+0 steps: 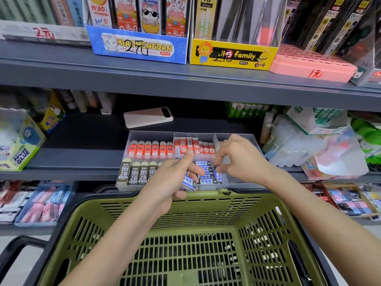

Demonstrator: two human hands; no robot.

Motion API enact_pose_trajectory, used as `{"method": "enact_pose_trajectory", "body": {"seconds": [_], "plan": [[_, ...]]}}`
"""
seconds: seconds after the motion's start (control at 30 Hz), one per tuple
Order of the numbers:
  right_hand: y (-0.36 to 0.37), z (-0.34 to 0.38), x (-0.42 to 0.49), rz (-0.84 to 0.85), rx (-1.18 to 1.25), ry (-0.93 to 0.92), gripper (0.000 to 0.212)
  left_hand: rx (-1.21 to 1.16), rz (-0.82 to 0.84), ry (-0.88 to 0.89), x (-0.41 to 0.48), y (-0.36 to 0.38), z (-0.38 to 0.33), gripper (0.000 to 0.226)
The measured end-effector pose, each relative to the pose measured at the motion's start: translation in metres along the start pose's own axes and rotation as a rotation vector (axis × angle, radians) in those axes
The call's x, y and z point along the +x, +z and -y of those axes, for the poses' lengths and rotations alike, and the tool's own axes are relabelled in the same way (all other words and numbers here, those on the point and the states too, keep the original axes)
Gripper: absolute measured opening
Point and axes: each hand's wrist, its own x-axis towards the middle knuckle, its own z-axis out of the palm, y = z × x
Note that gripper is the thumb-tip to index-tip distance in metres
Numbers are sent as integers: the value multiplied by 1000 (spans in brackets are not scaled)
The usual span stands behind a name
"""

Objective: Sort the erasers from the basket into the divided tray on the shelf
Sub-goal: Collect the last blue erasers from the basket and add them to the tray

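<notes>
A clear plastic divided tray (128, 141) sits at the front edge of the grey metal shelf (82, 162), just beyond the far rim of the olive-green slatted plastic basket (257, 196). The tray's back left compartment holds a row of orange-red sleeved erasers (150, 148) standing upright, and the back middle one holds red-and-white sleeved erasers (193, 146). The front left compartment carries dark 2B-marked erasers (136, 173), and beside them in the front middle lie stacked blue-and-white erasers (206, 172). The left hand (173, 178) hovers over the tray's front wall, its fingers curled round a blue-and-white sleeved eraser (188, 182) that tilts down towards the basket rim. The right hand (241, 159) reaches over the tray's right side and hides most of the back right compartment. Its fingers (218, 162) are bent with the tips drawn narrow just above the blue-and-white stack, but whether they pinch anything cannot be told. Both bare forearms cross above the basket. Behind the tray a pale pink phone (148, 117) lies flat on the same shelf. On the shelf above stand a blue cat-printed display box (140, 46), a yellow display box (233, 54) touching its right side, and a pink flat box (309, 65) next to that.
</notes>
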Motion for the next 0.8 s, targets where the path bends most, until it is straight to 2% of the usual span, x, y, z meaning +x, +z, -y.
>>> {"method": "enact_pose_trajectory", "body": {"seconds": [0.1, 0.2, 0.3, 0.37, 0.43, 0.47, 0.57, 0.63, 0.8], "plan": [[0, 1, 1, 31, -143, -76, 11, -29, 3, -25, 0, 0, -1, 54], [7, 1, 0, 27, -272, -109, 22, -102, 4, -68, -1, 0, -2, 52], [5, 6, -6, -67, -345, -128, 31, -233, -8, -125, -3, -1, -5, 49], [-1, 14, -14, -229, -91, -114, 26, -309, -16, -147, -4, 0, -8, 47], [-8, 28, -26, -279, 294, -124, 21, -355, -27, -155, -4, 1, -10, 46], [-9, 35, -31, -275, 355, -142, 23, -379, -31, -155, -4, 2, -10, 46], [-3, 52, -37, -297, 263, -162, 30, -452, -44, -157, -6, 5, -11, 47], [-3, 53, -37, -304, 290, -144, 27, -486, -45, -158, -7, 6, -12, 47], [-11, 38, -33, -285, 682, -56, 12, -507, -21, -172, -9, -1, -15, 46]]}}
